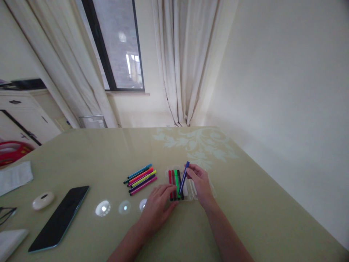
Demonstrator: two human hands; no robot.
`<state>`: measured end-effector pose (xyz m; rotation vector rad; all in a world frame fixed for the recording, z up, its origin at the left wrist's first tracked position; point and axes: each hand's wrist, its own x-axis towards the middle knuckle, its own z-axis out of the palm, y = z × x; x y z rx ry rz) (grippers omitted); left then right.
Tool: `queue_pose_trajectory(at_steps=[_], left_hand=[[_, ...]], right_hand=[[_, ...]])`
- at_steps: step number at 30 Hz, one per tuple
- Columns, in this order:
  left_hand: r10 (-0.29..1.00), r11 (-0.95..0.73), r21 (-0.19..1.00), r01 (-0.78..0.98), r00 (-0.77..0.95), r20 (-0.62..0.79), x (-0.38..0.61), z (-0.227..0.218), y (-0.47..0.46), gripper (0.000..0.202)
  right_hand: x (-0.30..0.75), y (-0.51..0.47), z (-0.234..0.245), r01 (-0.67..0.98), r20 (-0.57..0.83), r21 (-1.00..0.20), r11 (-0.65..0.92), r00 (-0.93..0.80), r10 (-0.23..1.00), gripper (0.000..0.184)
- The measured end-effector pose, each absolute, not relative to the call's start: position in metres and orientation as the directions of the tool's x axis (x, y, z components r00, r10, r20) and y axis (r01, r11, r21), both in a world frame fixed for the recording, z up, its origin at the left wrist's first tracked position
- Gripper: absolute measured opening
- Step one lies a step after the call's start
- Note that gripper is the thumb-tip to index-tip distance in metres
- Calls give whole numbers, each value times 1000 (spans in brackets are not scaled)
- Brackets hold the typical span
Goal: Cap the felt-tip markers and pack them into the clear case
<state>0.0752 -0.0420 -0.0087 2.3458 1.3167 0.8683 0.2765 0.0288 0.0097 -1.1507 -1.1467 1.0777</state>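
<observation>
My right hand (200, 182) pinches a blue felt-tip marker (184, 178), held at a slant over a clear plastic case (188, 197). In the case several markers lie side by side: a red marker (169, 178), a darker red one, a green marker (176, 174) and a black one. My left hand (159, 202) rests at the case's left side, its fingers stretched out over the lower ends of the markers and the thumb apart. Left of the case lies a loose group of colored markers (141, 180), in teal, orange, pink, yellow and purple.
A phone (60, 218) lies at the left on the glossy green table (109, 156), near a white rounded object (43, 201) and a sheet of paper (16, 177). Beyond the table's right edge is a wall (294, 109); curtains (185, 62) hang behind the far edge.
</observation>
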Motion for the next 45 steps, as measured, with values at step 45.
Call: queue_pose_trajectory(at_steps=[45], left_hand=[[814,-573,262,776,504,288,82,-22,-41,47]], right_hand=[[276,26,-6,712,199,-672,203,-91,976,12]])
